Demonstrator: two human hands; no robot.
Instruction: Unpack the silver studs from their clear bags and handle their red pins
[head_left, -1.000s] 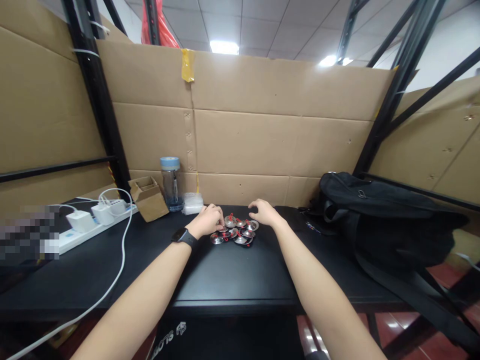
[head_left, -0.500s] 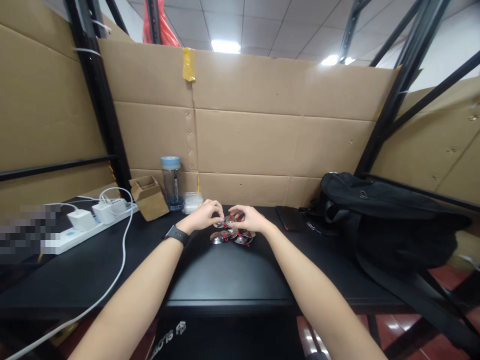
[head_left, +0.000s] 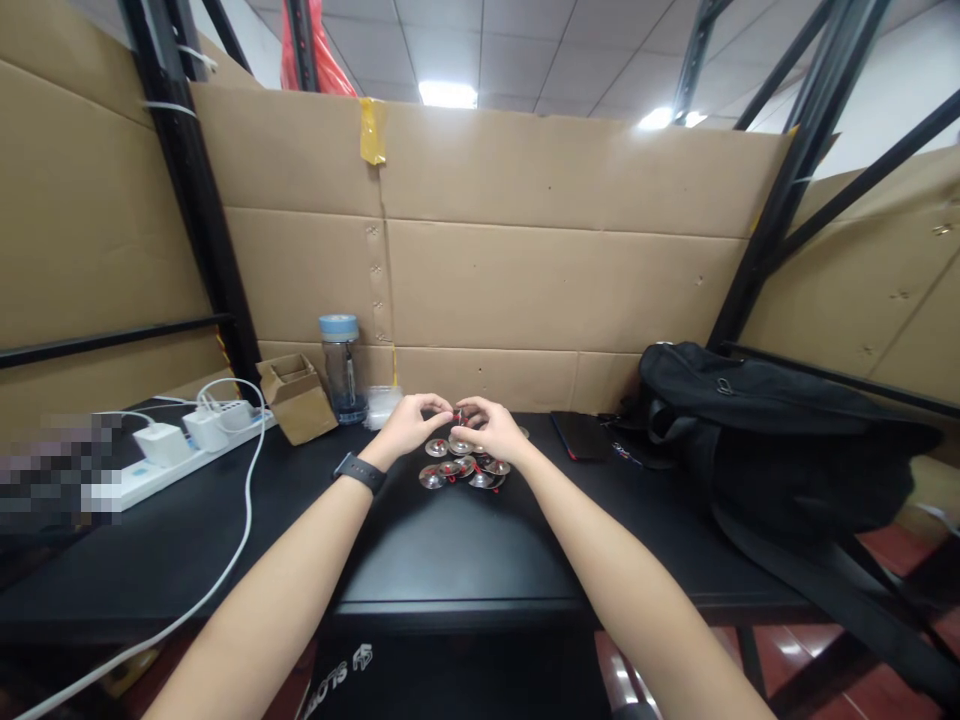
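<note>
Several small shiny metal finger cymbals (head_left: 433,477) with red cords lie in a loose cluster on the black table (head_left: 457,550). Just above the far side of this cluster, my left hand (head_left: 412,421) and my right hand (head_left: 491,426) meet with their fingertips nearly touching. Between them a finger cymbal (head_left: 460,421) is turned edge-on, a bit of red showing at its left. My right thumb and fingers pinch this cymbal. The fingers of my left hand are closed at its red side; exactly what they grip is too small to see. A black watch sits on my left wrist.
To the left stand an open cardboard box (head_left: 298,400), a bottle with a blue lid (head_left: 344,370) and a white power strip (head_left: 127,490) with a cable. A dark flat pouch (head_left: 579,437) and a black bag (head_left: 780,440) lie right. Cardboard (head_left: 510,280) walls the back.
My hands have risen slightly from the cluster and drawn together. A cymbal between them now stands edge-on, and more of the cymbals beneath show.
</note>
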